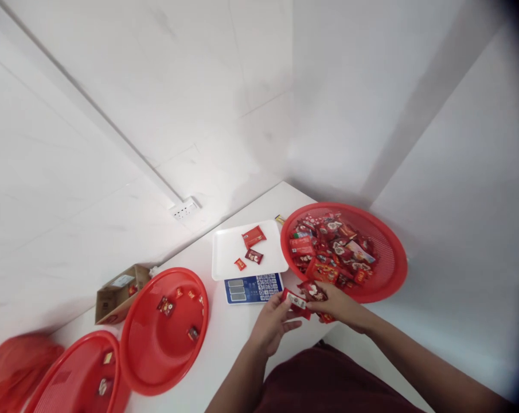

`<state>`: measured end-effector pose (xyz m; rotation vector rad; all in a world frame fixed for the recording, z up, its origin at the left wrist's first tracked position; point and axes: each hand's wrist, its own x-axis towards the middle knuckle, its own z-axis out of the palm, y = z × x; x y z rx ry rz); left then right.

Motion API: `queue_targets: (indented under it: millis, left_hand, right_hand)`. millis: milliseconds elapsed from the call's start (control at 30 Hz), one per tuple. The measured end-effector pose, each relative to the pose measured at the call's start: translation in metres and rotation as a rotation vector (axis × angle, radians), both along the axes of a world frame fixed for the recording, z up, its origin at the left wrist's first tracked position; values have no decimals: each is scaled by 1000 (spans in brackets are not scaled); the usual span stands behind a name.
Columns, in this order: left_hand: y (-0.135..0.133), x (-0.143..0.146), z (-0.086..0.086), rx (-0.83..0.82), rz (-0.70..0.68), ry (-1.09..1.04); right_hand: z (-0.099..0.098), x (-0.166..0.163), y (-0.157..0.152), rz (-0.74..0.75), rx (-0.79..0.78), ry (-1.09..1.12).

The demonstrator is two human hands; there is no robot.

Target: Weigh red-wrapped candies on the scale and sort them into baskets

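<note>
I take the weighing scale (253, 289) as my landmark. Just in front of its right corner, I have the left hand (271, 324) pinching a red candy packet (297, 304) between thumb and forefinger, the lower fingers loosely spread. Beside it, the right hand (344, 305) grips a dark-red candy packet (314, 291), its fingertips close against the first packet; I cannot tell how its hidden fingers lie. On the scale, the white tray (225, 252) carries a large red packet (254, 236), a brownish-red packet (254, 256) and a small red sweet (240, 264). Right of the scale, I see a red mesh basket (392, 258) heaped with wrapped sweets. Left of it stand a red basket (156, 344) with a few sweets and, farther left, a cardboard box (113, 310).
</note>
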<state>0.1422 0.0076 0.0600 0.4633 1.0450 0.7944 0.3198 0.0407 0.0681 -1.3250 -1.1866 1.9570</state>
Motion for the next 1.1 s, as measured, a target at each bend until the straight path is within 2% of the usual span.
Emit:
queue_targets:
  millis: [100,333,533,633,700,900,1100]
  left_hand:
    - [-6,-2,1,12,-32,31]
    - [-10,-8,5,-10,-74,122]
    - [-15,-10,-7,-101,-12,127]
    - [-16,-17,-11,-120,51,165]
    - [-17,-20,-10,-103,52,178]
    - [-24,-14,1,-28,-59,87]
    - [-30,-9,4,-4,-56,-1]
  right_hand:
    - [0,-10,-6,119,16,11]
    - [0,-11,-11,158,17,-28]
    - [-13,-7,-11,135,22,-40]
    - [-11,-6,-10,143,2,-24]
    - [-6,-7,-11,189,-30,-1]
    - [4,-14,-16,418,-91,173]
    - [8,-23,-21,484,-129,240]
